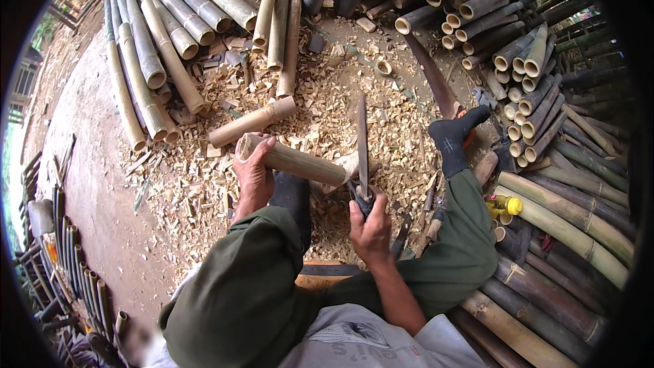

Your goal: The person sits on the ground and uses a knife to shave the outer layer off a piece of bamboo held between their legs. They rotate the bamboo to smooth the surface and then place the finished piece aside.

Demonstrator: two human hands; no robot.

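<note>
Bamboo piece [303, 163]: pale and tubular, held in front of me above the chip-strewn ground, sloping down from its left end toward my right side.
Left hand [253, 174]: mine, clamped around the left end of that piece, thumb laid along its top.
Right hand [371, 228]: mine, fingers closed on the dark handle of the knife [362, 140], whose long blade stands upright, pointing away from me, near the piece's right end.
Light wood [349, 163]: just beyond that right end; whether the two touch, I cannot tell.
Short bamboo length [252, 123]: lying on the chips, beyond my left hand.
Wood chips [187, 201]: scattered thickly across the ground around my feet.
Bamboo ring [383, 67]: on the chips, further out than the blade's tip.
Dark sock [453, 146]: on my right foot, set out to the right below a green trouser leg [446, 242].
Bamboo poles [180, 13]: laid side by side at upper left.
Yellow-capped bottle [505, 205]: right of my right knee, beside stacked bamboo [565, 225].
</note>
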